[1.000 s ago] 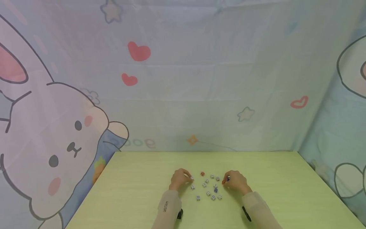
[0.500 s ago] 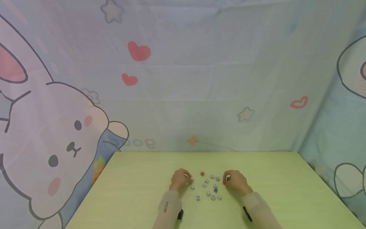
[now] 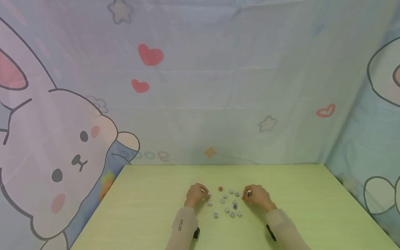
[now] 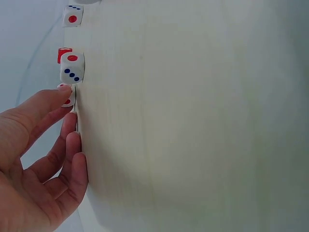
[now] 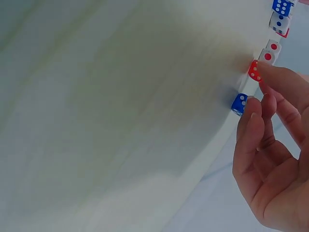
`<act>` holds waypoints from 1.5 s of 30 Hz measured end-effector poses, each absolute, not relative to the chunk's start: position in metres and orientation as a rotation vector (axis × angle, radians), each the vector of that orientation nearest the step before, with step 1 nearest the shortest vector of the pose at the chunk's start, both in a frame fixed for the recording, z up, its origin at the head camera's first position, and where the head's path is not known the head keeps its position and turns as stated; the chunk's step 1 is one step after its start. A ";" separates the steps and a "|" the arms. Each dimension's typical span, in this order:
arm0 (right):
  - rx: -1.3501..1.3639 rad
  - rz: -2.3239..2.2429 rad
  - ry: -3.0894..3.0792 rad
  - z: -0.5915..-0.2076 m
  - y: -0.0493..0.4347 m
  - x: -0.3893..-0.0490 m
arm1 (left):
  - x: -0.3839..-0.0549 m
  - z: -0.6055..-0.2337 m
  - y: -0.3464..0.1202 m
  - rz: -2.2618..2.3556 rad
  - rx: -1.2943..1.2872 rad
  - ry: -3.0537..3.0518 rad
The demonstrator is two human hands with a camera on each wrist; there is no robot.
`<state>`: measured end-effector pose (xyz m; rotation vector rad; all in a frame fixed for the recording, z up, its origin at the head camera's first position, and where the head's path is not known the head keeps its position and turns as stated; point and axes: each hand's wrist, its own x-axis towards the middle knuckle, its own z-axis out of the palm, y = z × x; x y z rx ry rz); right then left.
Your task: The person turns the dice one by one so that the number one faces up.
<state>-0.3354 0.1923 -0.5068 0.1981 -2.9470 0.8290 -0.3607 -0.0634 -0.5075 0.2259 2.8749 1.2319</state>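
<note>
On the left, my left hand pinches a white die between thumb and forefinger, close to the tabletop. Its other fingers are bent loosely below, as the left wrist view shows. A second white die lies just in front of that hand. Across the group, my right hand holds a red die at the tips of thumb and forefinger. A blue die sits against its other fingertips; whether they grip it or only touch it, I cannot tell.
Between the hands, several white dice lie scattered on the pale yellow-green table. Another red die is at the back of the group, and a blue die is near its middle. A printed cloth hangs behind the table.
Both hands stay nearly in place. The red die at my right fingertips shifts very slightly. The head view has tilted a little; the loose dice keep their arrangement.
</note>
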 end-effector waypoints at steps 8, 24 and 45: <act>0.195 0.812 -2.934 -0.511 0.193 -0.337 | -0.363 -0.509 -0.063 1.225 0.212 2.883; 0.124 0.783 -2.963 -0.507 0.192 -0.343 | -0.361 -0.509 -0.062 1.241 0.235 2.878; 0.164 0.776 -2.969 -0.495 0.172 -0.346 | -0.362 -0.509 -0.064 1.228 0.180 2.876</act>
